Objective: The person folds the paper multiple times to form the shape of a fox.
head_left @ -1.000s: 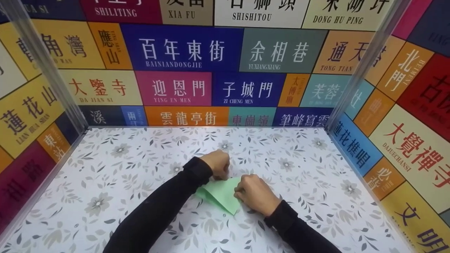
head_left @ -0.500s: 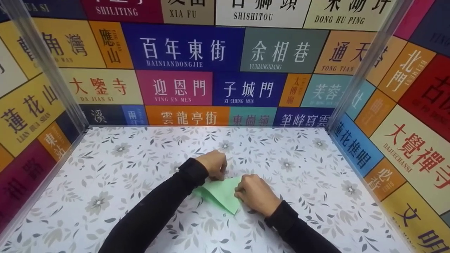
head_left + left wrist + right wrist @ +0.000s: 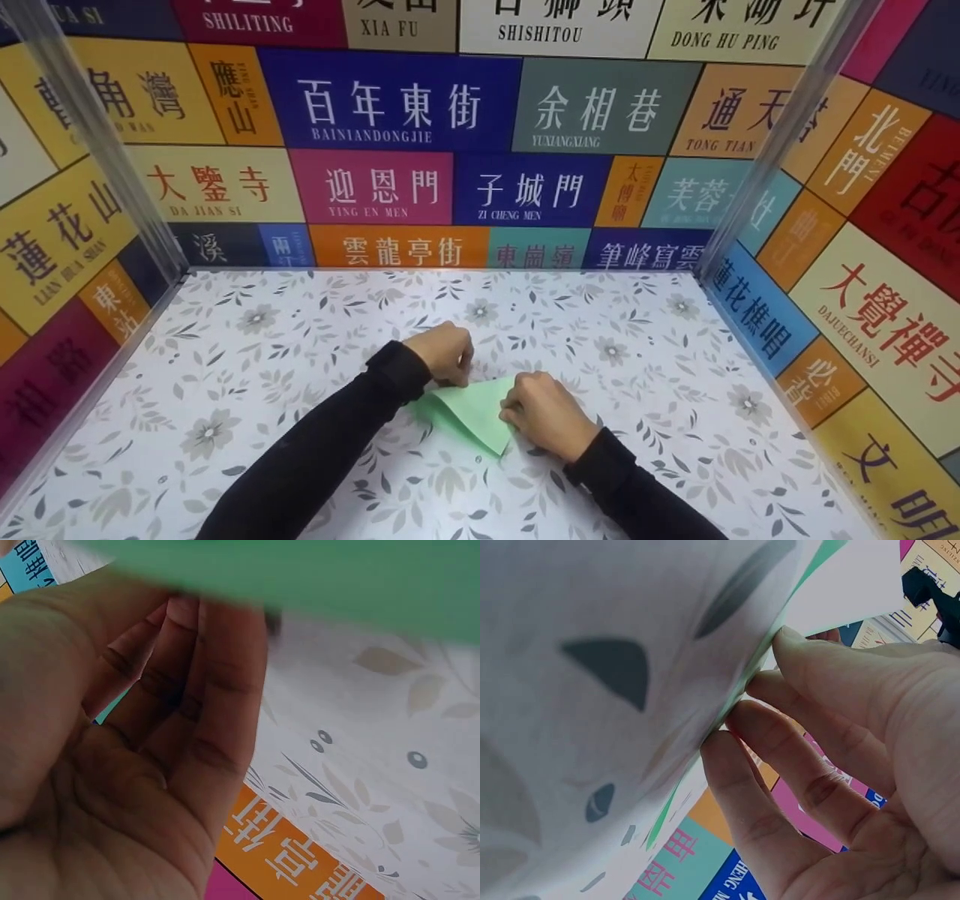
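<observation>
A light green sheet of paper (image 3: 480,411), folded over, lies on the patterned table with a loose flap lifting at its near-left side and a corner pointing toward me. My left hand (image 3: 442,352) has its thumb and curled fingers at the far-left edge of the paper; in the left wrist view the green paper (image 3: 315,577) hides the fingertips. At the right edge, my right hand (image 3: 551,416) holds the paper with bent fingers. The right wrist view shows the thumb and fingertips (image 3: 718,746) lined up along the paper's edge, low against the table.
The white table (image 3: 300,450) has a grey leaf and flower print. Upright panels with colourful Chinese place-name signs (image 3: 390,97) close off the back and both sides. Clear corner strips (image 3: 780,127) stand where the panels meet.
My left hand has slid leftward along the paper's far edge, and its forearm has shifted left too. The right hand stays in place, and the paper has hardly moved.
</observation>
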`<state>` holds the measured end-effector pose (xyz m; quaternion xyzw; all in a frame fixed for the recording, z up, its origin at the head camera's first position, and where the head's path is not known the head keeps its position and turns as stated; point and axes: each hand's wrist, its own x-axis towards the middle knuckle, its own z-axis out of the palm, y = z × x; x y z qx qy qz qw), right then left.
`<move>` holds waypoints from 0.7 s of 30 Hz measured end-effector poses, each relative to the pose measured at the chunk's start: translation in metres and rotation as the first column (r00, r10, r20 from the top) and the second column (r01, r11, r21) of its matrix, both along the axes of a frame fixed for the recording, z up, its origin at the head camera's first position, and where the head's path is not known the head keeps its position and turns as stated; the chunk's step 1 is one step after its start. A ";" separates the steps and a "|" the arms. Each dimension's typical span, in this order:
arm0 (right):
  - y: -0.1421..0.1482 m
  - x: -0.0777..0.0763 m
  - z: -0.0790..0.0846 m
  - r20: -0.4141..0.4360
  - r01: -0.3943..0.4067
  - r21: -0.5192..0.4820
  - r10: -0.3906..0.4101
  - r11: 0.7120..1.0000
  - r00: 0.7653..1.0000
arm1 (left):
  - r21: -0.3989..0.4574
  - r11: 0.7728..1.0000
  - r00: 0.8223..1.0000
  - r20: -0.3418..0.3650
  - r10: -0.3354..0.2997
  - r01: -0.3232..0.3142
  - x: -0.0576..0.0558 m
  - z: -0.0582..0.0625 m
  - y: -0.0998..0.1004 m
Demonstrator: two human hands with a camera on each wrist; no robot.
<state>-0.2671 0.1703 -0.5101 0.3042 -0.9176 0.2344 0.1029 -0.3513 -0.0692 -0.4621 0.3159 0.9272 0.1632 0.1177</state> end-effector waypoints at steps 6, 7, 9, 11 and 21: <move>0.000 0.000 0.000 0.007 0.005 0.006 -0.005 1.000 1.000 | -0.027 0.999 1.000 0.000 0.019 -0.019 0.003 0.000 -0.006; 0.000 0.000 0.000 0.007 0.006 0.005 -0.006 1.000 1.000 | -0.026 0.999 1.000 -0.002 0.020 -0.020 0.004 0.000 -0.007; 0.000 0.000 -0.001 0.009 0.006 0.003 -0.006 1.000 1.000 | -0.020 1.000 1.000 -0.006 0.019 -0.019 0.006 0.000 -0.010; -0.001 0.000 -0.001 0.006 0.006 0.001 -0.006 1.000 1.000 | -0.020 1.000 1.000 -0.010 0.018 -0.018 0.007 0.000 -0.013; -0.002 0.001 -0.001 0.029 0.035 -0.003 -0.035 0.999 0.999 | -0.007 1.000 1.000 0.002 0.008 -0.008 0.009 -0.003 -0.031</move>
